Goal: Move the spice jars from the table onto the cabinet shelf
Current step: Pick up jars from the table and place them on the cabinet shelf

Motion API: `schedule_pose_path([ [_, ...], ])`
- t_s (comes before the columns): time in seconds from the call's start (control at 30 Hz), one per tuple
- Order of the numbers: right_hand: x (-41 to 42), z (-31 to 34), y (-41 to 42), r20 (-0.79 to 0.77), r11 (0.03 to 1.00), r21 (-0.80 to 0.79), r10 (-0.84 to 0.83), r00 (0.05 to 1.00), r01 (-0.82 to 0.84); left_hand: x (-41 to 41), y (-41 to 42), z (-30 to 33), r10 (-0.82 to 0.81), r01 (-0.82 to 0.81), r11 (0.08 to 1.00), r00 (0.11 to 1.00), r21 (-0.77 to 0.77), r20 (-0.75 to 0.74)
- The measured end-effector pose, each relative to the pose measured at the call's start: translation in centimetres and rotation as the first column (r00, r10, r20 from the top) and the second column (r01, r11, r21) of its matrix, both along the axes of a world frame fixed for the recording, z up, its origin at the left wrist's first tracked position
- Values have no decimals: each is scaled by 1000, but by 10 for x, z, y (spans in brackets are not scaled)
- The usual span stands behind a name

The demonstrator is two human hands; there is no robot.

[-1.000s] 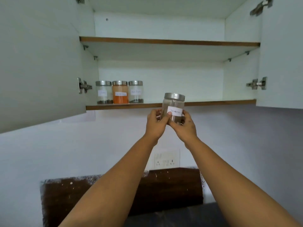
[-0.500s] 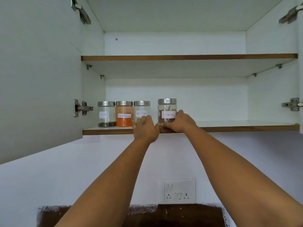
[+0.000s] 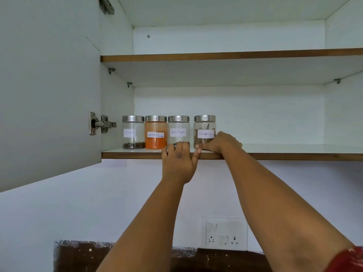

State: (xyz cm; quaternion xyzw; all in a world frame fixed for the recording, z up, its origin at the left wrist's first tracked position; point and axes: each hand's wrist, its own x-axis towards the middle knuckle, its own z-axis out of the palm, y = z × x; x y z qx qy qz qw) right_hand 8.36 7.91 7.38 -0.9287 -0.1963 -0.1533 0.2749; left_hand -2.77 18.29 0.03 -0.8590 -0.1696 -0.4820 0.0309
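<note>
Four glass spice jars with steel lids stand in a row at the left of the lower cabinet shelf (image 3: 284, 154): cloves (image 3: 133, 132), red chilli powder (image 3: 155, 142), black pepper (image 3: 178, 124) and cinnamon (image 3: 204, 124). The cinnamon jar stands upright, a small gap to the right of the black pepper jar. My right hand (image 3: 222, 143) grips its lower right side, thumb along the shelf in front. My left hand (image 3: 179, 163) rests on the shelf's front edge before the black pepper jar, fingers spread, holding nothing.
The left cabinet door (image 3: 49, 95) stands open, with its hinge beside the cloves jar. An upper shelf (image 3: 235, 55) runs above. The lower shelf is bare to the right of the cinnamon jar. A socket plate (image 3: 224, 233) and a dark brown board (image 3: 78, 256) are on the wall below.
Both hands lifted the cinnamon jar from below the shelf and set it down beside the black pepper jar. My left hand has since come off it onto the shelf edge.
</note>
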Motion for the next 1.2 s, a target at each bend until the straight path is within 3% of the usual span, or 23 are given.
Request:
schedule_pose_path([
  [0.93, -1, -3, -1, 47, 993, -114, 24, 999, -18, 2, 4, 3, -20, 20, 1000, 1000, 1, 7],
  [1.2, -10, -12, -4, 115, 1000, 1, -7, 993, 7, 0, 4, 4, -26, 26, 1000, 999, 8, -36],
])
